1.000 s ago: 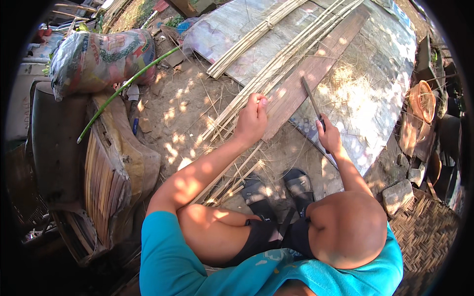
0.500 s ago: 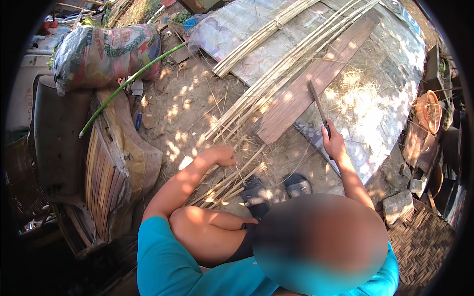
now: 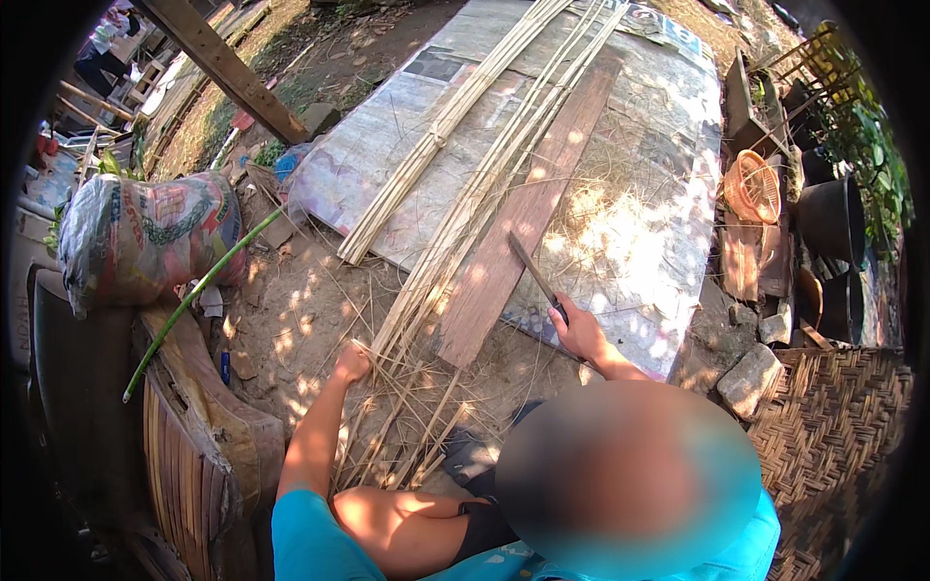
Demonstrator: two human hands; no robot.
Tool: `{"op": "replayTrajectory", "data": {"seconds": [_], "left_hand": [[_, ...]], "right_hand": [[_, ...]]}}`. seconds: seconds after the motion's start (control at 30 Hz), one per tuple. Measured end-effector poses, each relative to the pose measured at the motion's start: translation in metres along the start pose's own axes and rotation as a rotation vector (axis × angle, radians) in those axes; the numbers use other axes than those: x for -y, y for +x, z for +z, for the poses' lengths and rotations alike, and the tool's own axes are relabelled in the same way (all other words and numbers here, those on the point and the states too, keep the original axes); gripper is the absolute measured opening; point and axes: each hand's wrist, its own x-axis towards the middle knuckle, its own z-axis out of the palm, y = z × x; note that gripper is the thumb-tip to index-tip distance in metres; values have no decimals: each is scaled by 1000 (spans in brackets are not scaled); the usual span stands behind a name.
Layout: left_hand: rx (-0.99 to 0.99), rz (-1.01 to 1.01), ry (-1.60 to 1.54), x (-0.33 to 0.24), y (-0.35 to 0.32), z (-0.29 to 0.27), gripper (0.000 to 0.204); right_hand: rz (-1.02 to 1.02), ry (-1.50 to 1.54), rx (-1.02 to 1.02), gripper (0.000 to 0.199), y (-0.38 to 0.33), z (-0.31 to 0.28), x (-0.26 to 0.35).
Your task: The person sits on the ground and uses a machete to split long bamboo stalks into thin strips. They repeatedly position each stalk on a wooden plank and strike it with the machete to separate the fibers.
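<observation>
My right hand (image 3: 584, 332) is wrapped round the dark handle of a long-bladed knife (image 3: 532, 264). Its blade lies over a reddish-brown wooden plank (image 3: 542, 198). My left hand (image 3: 354, 361) is closed beside the near end of a long row of thin, pale, bamboo-like strips (image 3: 450, 232); whatever its fingers hold is too small to make out. Shorter strips and thin shavings (image 3: 407, 397) lie on the dirt between my left arm and the sandals (image 3: 470, 455). A second bundle of strips (image 3: 417, 160), tied round its middle, lies farther left on the sheet.
A worn printed sheet (image 3: 630, 281) lies under the plank and strips. To the left are a stuffed plastic sack (image 3: 150, 232), a green stalk (image 3: 199, 290) and an old chair (image 3: 208, 436). An orange basket (image 3: 753, 186), a stone block (image 3: 749, 381) and a woven mat (image 3: 823, 426) are at right.
The view has shifted, showing more of the sheet's far side. My left hand has moved toward the near ends of the strips. The knife stays in my right hand over the plank.
</observation>
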Motion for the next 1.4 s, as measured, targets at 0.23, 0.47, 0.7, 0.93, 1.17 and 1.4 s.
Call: {"op": "replayTrajectory", "data": {"seconds": [0.23, 0.47, 0.7, 0.93, 1.17, 1.4], "left_hand": [[-119, 28, 127, 26, -22, -84, 40], [-1117, 435, 119, -133, -117, -234, 30], [-211, 111, -398, -141, -80, -162, 41], [723, -96, -625, -228, -64, -68, 42], [-246, 331, 376, -342, 36, -51, 40], [-454, 70, -274, -446, 111, 58, 34]], "right_hand": [[8, 58, 76, 59, 0, 5, 15], [50, 118, 67, 63, -7, -8, 2], [76, 752, 75, 55, -18, -1, 38], [247, 1160, 767, 39, -53, -7, 68], [529, 1302, 794, 32, -75, 38, 47], [193, 1007, 606, 34, -73, 36, 65]]}}
